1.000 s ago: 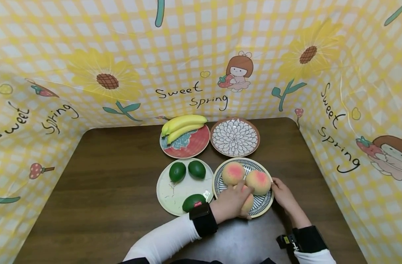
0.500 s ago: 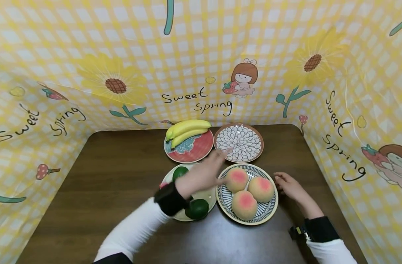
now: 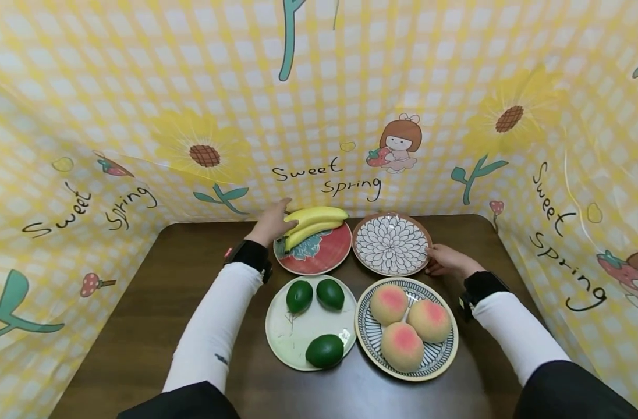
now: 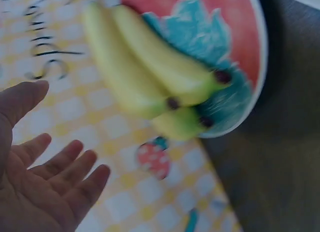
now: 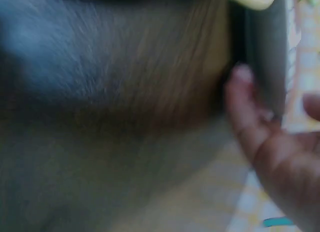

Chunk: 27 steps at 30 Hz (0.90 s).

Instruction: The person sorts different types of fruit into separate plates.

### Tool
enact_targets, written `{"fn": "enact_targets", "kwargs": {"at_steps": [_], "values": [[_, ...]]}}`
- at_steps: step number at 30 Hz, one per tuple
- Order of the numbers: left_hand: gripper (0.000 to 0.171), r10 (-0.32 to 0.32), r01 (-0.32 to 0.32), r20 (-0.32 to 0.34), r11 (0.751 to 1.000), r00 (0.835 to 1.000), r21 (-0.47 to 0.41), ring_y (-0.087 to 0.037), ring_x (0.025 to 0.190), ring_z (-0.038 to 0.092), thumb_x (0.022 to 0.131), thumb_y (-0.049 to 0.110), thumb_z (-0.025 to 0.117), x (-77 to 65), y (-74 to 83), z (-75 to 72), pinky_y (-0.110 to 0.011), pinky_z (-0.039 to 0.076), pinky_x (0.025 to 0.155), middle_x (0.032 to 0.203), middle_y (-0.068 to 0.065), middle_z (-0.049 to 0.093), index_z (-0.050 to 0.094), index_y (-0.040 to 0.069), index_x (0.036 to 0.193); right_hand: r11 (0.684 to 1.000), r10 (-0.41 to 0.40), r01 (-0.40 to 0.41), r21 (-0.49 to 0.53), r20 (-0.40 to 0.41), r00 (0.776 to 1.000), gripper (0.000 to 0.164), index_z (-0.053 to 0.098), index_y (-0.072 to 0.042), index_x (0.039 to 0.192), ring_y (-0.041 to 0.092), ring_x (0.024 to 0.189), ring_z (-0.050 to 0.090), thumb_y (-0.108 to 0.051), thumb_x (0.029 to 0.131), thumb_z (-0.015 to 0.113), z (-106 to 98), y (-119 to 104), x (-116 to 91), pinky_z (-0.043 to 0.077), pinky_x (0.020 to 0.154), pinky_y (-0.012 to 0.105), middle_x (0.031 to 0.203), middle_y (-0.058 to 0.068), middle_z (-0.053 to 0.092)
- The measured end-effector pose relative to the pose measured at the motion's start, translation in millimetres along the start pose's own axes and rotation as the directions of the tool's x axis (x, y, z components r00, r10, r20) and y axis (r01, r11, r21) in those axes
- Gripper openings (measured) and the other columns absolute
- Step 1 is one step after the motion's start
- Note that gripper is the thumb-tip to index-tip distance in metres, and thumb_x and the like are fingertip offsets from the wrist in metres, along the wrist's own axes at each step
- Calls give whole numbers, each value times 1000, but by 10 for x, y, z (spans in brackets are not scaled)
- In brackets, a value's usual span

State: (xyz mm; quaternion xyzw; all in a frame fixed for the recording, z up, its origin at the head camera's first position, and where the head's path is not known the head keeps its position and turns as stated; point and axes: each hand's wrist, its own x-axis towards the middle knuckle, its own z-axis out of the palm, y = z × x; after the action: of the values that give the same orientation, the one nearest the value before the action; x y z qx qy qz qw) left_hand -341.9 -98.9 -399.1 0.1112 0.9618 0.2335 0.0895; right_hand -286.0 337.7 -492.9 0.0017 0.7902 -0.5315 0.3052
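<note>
My left hand reaches to the left end of a bunch of bananas, with thumb and fingers spread. In the left wrist view a gap separates that hand from the banana tips. The bananas lie on a red plate with a blue-green flower pattern. At the right rim of a brown-edged plate with white petals, my right hand pinches the edge, its thumb on the upper side and its fingers curled below. The right wrist view is blurred but shows the fingers beside the plate's edge.
In front, a pale green plate carries three green avocado-like fruits. Beside it, a blue-patterned plate bears three peaches. A yellow checked cloth walls the back and sides of the dark wooden table.
My left hand has left a peach and moved back and left to the bananas. The right hand has shifted from the peach plate's rim to the petal plate's rim. The head view has tilted up.
</note>
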Motion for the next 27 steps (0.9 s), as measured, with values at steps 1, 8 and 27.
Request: {"fn": "enact_targets", "kwargs": {"at_steps": [1,8,27], "values": [[72,3,-3,11,1000,1000,7,-44,146,43,103,22,61,71,-9,75,-54,39,119,160,-29,38,25,0,161,999,3,-4,50,14,1000,38,38,11,125,8,81,61,-19,112,20,-28,46,32,54,78,25,87,1,61],[63,44,-46,23,992,999,119,-41,149,40,102,19,61,446,34,425,-53,36,122,161,-24,39,36,0,157,994,-16,19,106,-27,999,39,42,10,125,7,81,56,-17,112,17,-16,164,77,50,78,23,83,-5,56],[58,-78,87,-43,956,996,280,-37,149,41,104,22,59,892,-104,898,-62,38,117,162,-17,41,39,4,155,976,-125,134,170,-64,990,51,51,0,134,22,88,56,-42,112,31,-312,1237,1183,52,83,40,94,7,58]]}}
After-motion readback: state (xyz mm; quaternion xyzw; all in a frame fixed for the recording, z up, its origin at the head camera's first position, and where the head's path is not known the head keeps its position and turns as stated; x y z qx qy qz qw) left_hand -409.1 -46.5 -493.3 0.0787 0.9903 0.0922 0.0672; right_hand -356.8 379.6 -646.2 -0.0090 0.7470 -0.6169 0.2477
